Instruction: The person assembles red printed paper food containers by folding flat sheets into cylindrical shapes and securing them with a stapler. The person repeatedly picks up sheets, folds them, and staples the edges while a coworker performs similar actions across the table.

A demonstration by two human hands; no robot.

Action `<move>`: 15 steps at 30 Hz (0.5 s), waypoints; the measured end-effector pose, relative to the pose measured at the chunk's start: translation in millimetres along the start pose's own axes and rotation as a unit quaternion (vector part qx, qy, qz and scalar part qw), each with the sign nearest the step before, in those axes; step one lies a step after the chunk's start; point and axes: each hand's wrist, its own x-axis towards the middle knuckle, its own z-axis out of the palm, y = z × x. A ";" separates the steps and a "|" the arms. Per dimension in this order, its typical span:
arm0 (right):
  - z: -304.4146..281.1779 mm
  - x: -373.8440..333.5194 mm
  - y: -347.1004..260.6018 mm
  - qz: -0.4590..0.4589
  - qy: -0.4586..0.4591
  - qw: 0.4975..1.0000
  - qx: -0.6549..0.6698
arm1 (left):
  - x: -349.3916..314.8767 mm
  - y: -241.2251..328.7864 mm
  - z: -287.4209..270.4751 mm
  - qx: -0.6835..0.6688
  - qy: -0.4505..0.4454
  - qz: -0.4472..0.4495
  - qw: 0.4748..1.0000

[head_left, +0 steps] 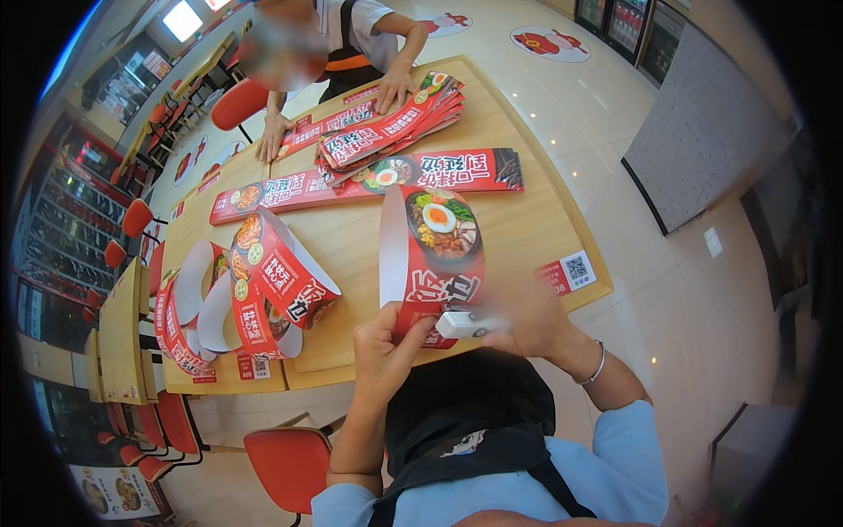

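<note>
Upright in front of me stands a red paper sleeve (406, 285), curled into a loop, with a printed food bowl on its side and a white inside. My left hand (379, 347) pinches its lower edge between thumb and fingers. In my right hand (536, 325), smeared by motion, is a white stapler (458, 325), its front end against the sleeve near my left thumb. More looped sleeves (279, 268) stand together to the left on the table. A flat stack of printed strips (457, 174) lies beyond the sleeve I hold.
The wooden table (536, 241) carries a second fanned pile of strips (386, 132). Across it a co-worker's hands (397, 86) rest on strips. A red chair (285, 465) stands at my left near the table edge. A grey panel (680, 132) rises at the right.
</note>
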 end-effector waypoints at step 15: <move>1.1 -2.5 1.2 0.006 0.020 1.000 0.008 | 0.3 5.4 2.3 0.026 -0.007 0.004 1.000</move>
